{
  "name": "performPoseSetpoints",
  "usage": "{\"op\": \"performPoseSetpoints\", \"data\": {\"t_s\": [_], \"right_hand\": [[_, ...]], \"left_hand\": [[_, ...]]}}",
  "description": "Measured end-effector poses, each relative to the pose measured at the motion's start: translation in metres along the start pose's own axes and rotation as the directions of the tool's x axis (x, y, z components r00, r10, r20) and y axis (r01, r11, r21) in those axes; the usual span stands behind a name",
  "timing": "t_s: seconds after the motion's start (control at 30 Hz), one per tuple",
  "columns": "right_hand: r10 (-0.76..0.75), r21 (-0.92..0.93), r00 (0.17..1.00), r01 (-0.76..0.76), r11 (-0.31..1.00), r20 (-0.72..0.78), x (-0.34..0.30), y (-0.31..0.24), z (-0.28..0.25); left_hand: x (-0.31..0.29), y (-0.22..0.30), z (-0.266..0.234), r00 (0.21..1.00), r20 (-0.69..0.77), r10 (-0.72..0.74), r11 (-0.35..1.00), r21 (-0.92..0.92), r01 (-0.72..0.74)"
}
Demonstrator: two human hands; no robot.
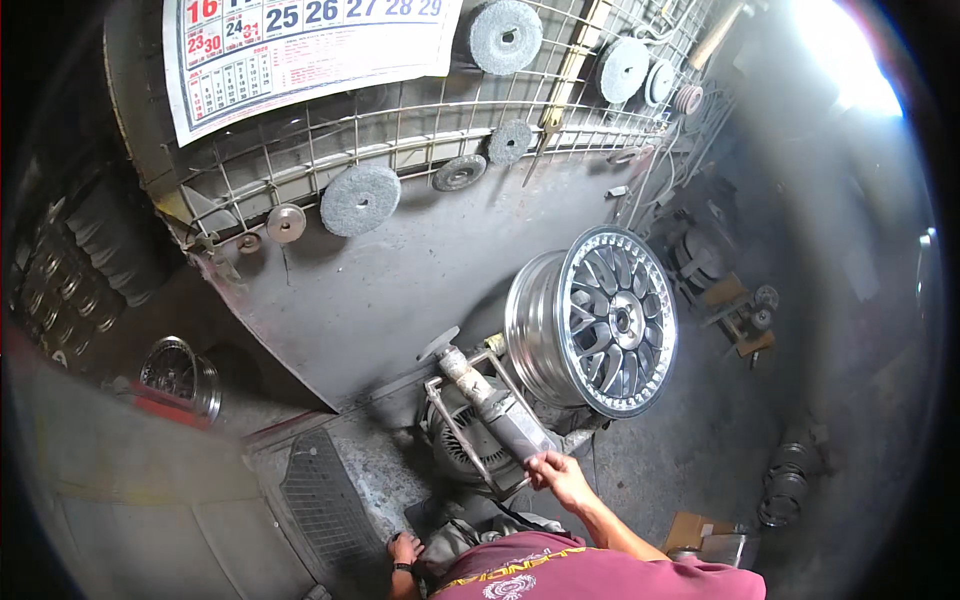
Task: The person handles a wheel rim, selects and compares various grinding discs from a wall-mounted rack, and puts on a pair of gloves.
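right hand [558,482] has fingers gripping a grey cylindrical tool [499,411], scuffed and paler toward its far end; left hand's [405,548] fingers, i can't judge.

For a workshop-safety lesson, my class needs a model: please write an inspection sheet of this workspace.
Surface: grey floor; dark grid-patterned mat at lower left.
Job's things: silver multi-spoke wheel, tilted, beside a cylindrical tool with a disc at its far end.
Clutter: another wheel at left; cardboard at lower right.
Hands: right hand grips the tool's near end; left hand low beside grey cloth, grip unclear.
Cables: pale cord-like lines by the rack; kind unclear.
Surroundings: wire rack with grey discs; calendar.
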State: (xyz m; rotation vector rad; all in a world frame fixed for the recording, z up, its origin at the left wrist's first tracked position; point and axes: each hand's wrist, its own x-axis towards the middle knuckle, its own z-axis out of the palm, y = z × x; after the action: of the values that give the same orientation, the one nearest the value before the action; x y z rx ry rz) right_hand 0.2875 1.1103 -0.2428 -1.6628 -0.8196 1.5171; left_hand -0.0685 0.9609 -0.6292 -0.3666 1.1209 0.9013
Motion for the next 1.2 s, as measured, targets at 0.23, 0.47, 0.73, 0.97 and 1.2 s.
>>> {"op": "performPoseSetpoints", "data": {"t_s": [0.23,0.47,0.73,0.97,1.2], "right_hand": [[0.073,-0.016,0.997,-0.073,0.997,0.003,-0.008,0.005,0.006],[0.002,-0.067,0.998,0.002,0.998,0.056,-0.002,-0.002,0.016],[-0.108,-0.01,0.992,0.109,0.994,0.059,-0.016,-0.009,0.027],[-0.146,0.13,0.98,0.163,0.978,-0.134,-0.036,0.005,-0.003],[-0.127,0.167,0.971,0.161,0.973,-0.2,-0.051,0.022,-0.015]], "left_hand": [[-0.006,-0.011,0.029,0.958,-0.234,0.165,0.924,0.377,-0.067],[-0.018,0.044,0.081,0.937,0.232,0.259,0.94,0.16,-0.3],[-0.206,0.285,0.454,0.178,0.402,0.898,0.196,-0.005,-0.981],[-0.229,0.367,0.553,0.026,0.514,0.857,0.067,-0.061,-0.996],[-0.222,0.367,0.557,-0.047,0.496,0.867,0.078,-0.228,-0.971]]}}
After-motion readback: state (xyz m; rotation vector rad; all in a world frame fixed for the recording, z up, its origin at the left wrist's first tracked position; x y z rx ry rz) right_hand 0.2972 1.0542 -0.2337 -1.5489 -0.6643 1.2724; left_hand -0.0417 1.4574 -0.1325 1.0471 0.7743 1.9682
